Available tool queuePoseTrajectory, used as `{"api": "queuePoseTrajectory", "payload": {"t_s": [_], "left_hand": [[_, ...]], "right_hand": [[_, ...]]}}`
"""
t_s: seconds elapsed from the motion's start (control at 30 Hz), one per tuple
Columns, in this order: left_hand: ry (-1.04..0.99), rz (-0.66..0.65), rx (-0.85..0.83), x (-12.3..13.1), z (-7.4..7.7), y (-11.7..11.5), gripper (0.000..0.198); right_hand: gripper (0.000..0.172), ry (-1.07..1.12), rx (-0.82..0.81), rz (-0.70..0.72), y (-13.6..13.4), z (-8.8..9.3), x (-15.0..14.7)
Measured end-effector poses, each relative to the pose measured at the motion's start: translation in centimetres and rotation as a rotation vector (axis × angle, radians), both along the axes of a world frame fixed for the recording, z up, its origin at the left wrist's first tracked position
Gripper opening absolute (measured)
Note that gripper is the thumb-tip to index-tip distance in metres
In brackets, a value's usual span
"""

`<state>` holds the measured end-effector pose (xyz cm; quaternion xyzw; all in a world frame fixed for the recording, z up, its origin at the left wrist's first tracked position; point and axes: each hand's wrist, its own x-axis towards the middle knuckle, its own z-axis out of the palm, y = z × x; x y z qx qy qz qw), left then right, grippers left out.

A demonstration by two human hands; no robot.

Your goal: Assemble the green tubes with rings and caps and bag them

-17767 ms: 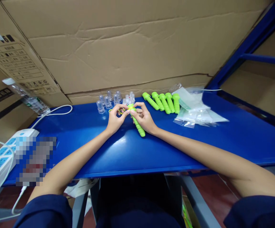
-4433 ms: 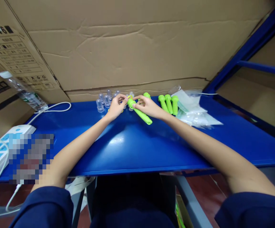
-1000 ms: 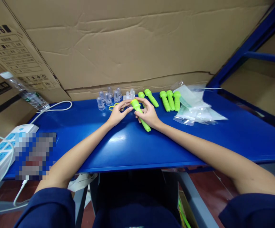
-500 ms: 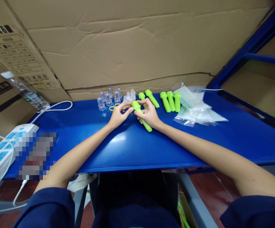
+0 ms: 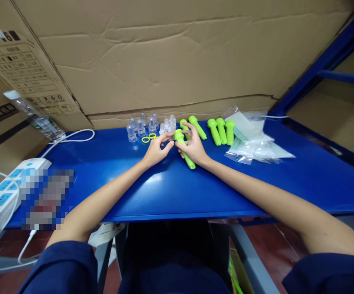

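Note:
A lime-green flashlight body, with a yellow edge at its wide head, lies slanted in my right hand; the fingers wrap around it just below the head. My left hand is beside that head, thumb and fingers apart, fingertips close to the rim; whether they touch it I cannot tell. Just behind my left hand are thin yellow rings on the blue table. Several clear domed caps stand further back. Small clear and white plastic parts sit beyond my left fingertips.
More green flashlight bodies lie at the back, right of my hands, beside clear plastic bags. On the left are a power strip, a blurred-out flat object, a white cable and a water bottle. Cardboard walls the back.
My left fingers have come slightly away from the flashlight body's head, and the right index finger has lifted off its rim. The right hand keeps hold of the body. The view has shifted slightly.

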<state>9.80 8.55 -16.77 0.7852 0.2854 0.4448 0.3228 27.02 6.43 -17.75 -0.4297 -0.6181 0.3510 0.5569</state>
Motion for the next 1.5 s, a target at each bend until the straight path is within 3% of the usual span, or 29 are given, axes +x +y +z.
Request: {"api": "queuePoseTrajectory", "payload": {"t_s": [0.37,0.93,1.1,1.27,1.37,1.5], "left_hand": [[-0.017,0.031,0.014,0.16,0.44,-0.65,0.032],[-0.006,0.056,0.057,0.2,0.56,-0.72,0.035],[0.016,0.074,0.067,0.08,0.58,-0.67,0.035],[0.062,0.129,0.071,0.0,0.69,-0.59,0.042],[0.086,0.128,0.115,-0.03,0.48,-0.33,0.047],[0.114,0.094,0.139,0.02,0.26,-0.17,0.046]], "right_hand": [[0.058,0.064,0.013,-0.007,-0.53,0.62,-0.39],[0.062,0.1,0.035,-0.053,-0.26,0.54,-0.49],[0.061,0.081,0.005,-0.013,0.0,0.15,-0.31],[0.075,0.073,-0.015,0.068,-0.02,0.2,-0.41],[0.074,0.044,-0.001,0.116,-0.18,0.44,-0.55],[0.075,0.032,-0.01,0.085,-0.28,0.42,-0.52]]}}
